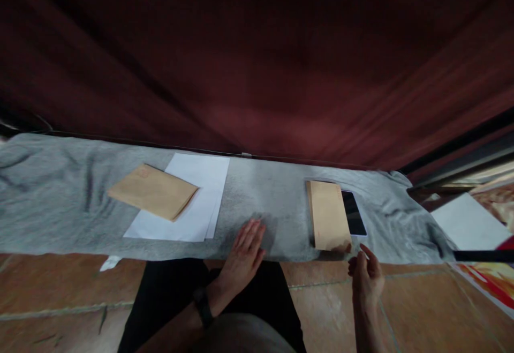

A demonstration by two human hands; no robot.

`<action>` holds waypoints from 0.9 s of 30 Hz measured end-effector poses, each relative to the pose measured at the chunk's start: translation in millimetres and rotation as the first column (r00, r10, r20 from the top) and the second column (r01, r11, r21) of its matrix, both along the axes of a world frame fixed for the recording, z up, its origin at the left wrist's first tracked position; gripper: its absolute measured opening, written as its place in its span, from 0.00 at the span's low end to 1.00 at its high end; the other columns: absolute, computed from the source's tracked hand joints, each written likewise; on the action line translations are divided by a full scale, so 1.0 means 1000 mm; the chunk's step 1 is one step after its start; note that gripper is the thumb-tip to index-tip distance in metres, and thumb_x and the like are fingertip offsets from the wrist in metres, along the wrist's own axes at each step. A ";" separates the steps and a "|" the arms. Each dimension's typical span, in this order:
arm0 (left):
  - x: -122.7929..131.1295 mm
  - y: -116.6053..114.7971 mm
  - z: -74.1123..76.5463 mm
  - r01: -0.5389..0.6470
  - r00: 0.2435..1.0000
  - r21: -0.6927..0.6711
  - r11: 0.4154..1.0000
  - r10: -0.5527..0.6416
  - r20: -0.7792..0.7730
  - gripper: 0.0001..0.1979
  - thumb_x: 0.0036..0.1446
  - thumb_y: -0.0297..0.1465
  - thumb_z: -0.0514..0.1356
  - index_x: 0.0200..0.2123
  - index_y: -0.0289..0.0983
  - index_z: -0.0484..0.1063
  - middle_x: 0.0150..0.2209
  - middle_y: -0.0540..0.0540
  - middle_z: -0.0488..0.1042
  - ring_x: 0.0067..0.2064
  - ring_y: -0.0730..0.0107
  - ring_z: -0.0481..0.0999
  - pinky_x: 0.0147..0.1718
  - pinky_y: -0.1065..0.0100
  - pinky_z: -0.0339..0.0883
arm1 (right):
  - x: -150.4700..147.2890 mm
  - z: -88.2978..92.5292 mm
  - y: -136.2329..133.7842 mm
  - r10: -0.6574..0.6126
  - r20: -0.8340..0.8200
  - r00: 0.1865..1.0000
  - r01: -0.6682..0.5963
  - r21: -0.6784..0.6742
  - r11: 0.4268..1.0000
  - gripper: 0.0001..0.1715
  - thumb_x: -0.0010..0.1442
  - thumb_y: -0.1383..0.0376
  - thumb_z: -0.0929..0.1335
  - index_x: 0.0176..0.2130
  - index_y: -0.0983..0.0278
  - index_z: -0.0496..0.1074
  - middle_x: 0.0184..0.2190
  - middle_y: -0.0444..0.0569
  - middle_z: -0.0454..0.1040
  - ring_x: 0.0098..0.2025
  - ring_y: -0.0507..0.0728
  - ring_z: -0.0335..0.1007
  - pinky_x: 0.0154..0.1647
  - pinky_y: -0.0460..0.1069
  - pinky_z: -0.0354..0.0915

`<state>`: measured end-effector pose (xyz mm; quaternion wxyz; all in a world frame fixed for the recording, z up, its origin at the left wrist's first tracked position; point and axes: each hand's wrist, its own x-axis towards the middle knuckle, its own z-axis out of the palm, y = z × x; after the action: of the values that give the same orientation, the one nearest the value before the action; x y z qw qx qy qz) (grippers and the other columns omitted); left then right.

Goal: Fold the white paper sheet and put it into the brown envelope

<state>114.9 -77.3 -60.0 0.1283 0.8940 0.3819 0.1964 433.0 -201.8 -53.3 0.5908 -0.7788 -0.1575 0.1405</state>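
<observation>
My left hand (246, 251) lies palm down at the front edge of the grey cloth, fingers stretched out and nothing under them that I can see. A dark band circles that wrist. My right hand (367, 278) hovers just off the front edge, its fingers loosely bent and apart, with nothing in it. Nearest to it is a stack of brown paper envelopes (330, 215), partly beside or over a dark-screened phone or tablet (353, 212). To the left, another stack of brown envelopes (155, 192) rests at a slant on white paper sheets (201, 197).
A grey cloth (277, 187) covers the long narrow surface. Behind it hangs a dark red curtain-like sheet (257, 74). Tiled floor (321, 310) shows in front, with a small white scrap (110, 263) at the cloth's edge. A white panel (471, 222) stands at far right.
</observation>
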 end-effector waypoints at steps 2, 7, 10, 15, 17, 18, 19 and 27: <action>-0.036 0.006 0.000 -0.131 0.991 0.050 0.990 0.131 0.005 0.31 0.70 0.33 0.49 0.73 0.40 0.44 0.72 0.38 0.55 0.73 0.53 0.51 0.67 0.47 0.56 | -0.014 0.008 0.009 0.028 0.024 0.999 -0.028 0.026 0.999 0.35 0.57 0.44 0.71 0.54 0.65 0.74 0.23 0.41 0.71 0.21 0.50 0.63 0.21 0.44 0.62; -0.094 0.011 -0.006 -0.314 0.949 0.167 0.935 0.315 0.018 0.33 0.70 0.34 0.50 0.74 0.42 0.40 0.72 0.35 0.54 0.73 0.48 0.50 0.67 0.41 0.54 | -0.059 0.011 0.044 0.293 0.073 0.953 -0.294 0.015 0.956 0.30 0.62 0.47 0.67 0.54 0.64 0.74 0.27 0.45 0.75 0.25 0.53 0.68 0.28 0.47 0.67; -0.109 0.011 -0.009 -0.402 0.915 0.174 0.899 0.403 0.027 0.34 0.70 0.37 0.50 0.74 0.42 0.39 0.72 0.34 0.53 0.73 0.45 0.49 0.66 0.39 0.54 | -0.089 -0.001 0.065 0.472 0.111 0.875 -0.471 -0.036 0.881 0.25 0.65 0.49 0.65 0.52 0.62 0.75 0.33 0.50 0.78 0.29 0.56 0.72 0.31 0.49 0.69; -0.119 0.013 -0.012 -0.476 0.879 0.148 0.867 0.475 0.044 0.36 0.70 0.45 0.50 0.73 0.37 0.42 0.72 0.31 0.53 0.73 0.42 0.51 0.64 0.39 0.57 | -0.135 -0.020 0.095 0.651 0.406 0.641 -0.658 -0.146 0.739 0.20 0.69 0.59 0.61 0.53 0.60 0.76 0.47 0.55 0.78 0.51 0.62 0.75 0.54 0.58 0.70; -0.122 0.015 -0.014 -0.474 0.879 0.154 0.867 0.475 0.029 0.37 0.69 0.47 0.49 0.73 0.35 0.44 0.71 0.29 0.55 0.72 0.40 0.53 0.63 0.40 0.59 | -0.147 -0.027 0.101 0.651 0.494 0.576 -0.646 -0.212 0.733 0.21 0.70 0.61 0.60 0.56 0.60 0.74 0.55 0.56 0.75 0.58 0.63 0.71 0.59 0.61 0.68; -0.124 0.016 -0.014 -0.470 0.881 0.161 0.868 0.473 0.018 0.37 0.69 0.48 0.49 0.72 0.34 0.45 0.70 0.28 0.56 0.71 0.39 0.55 0.62 0.40 0.60 | -0.151 -0.031 0.102 0.656 0.522 0.545 -0.639 -0.249 0.728 0.22 0.70 0.62 0.60 0.58 0.60 0.73 0.57 0.56 0.73 0.60 0.64 0.69 0.61 0.62 0.67; -0.126 0.017 -0.015 -0.464 0.883 0.168 0.870 0.470 0.007 0.37 0.69 0.49 0.48 0.72 0.34 0.46 0.69 0.27 0.57 0.70 0.38 0.57 0.62 0.40 0.61 | -0.153 -0.034 0.103 0.661 0.543 0.518 -0.633 -0.276 0.723 0.22 0.70 0.63 0.61 0.59 0.60 0.72 0.59 0.56 0.72 0.61 0.64 0.68 0.61 0.63 0.66; -0.135 0.023 -0.017 -0.445 0.889 0.195 0.874 0.458 -0.025 0.37 0.68 0.51 0.45 0.72 0.36 0.48 0.69 0.30 0.60 0.66 0.37 0.63 0.58 0.40 0.64 | -0.094 -0.027 0.102 0.509 0.698 0.504 -0.444 -0.296 0.846 0.29 0.72 0.61 0.60 0.69 0.59 0.58 0.68 0.57 0.61 0.70 0.66 0.56 0.66 0.67 0.61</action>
<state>-20.3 -54.5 -77.4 -0.0178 0.7946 0.5643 0.2235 339.4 -99.4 -80.2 0.3772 -0.7127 -0.5905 -0.0331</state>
